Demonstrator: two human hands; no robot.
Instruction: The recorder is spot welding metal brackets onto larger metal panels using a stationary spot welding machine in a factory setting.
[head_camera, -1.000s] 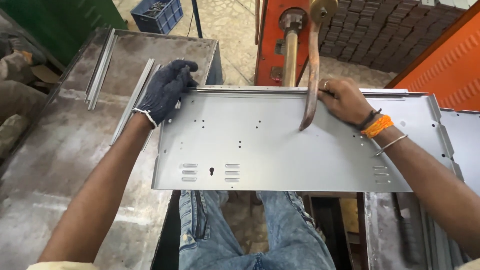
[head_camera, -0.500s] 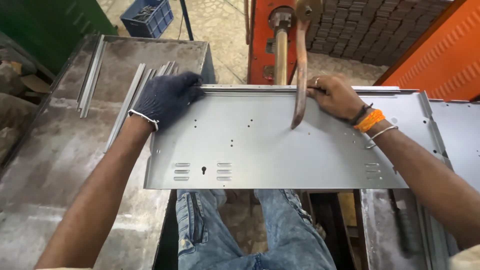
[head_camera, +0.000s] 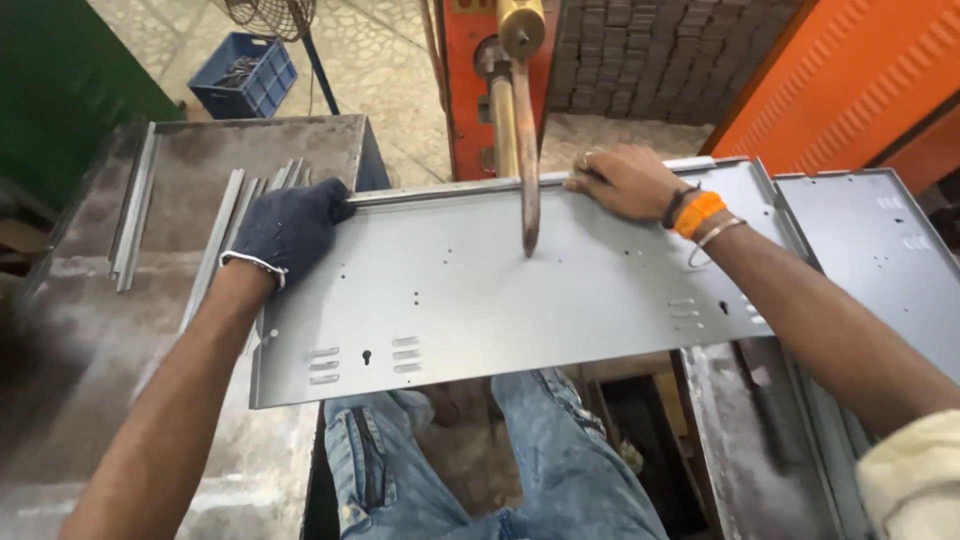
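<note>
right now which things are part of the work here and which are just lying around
In use:
- grey sheet-metal panel
- gloved left hand on its left edge
- bare right hand on its far edge
- welding arm over the panel

Lying about:
- metal strips
- blue crate
- second panel

Single head view, steeply downward, close over the sheet-metal panel (head_camera: 520, 290)

The welder arm (head_camera: 524, 150) blocks the sheet's (head_camera: 520, 290) middle; either side lies open.
</note>
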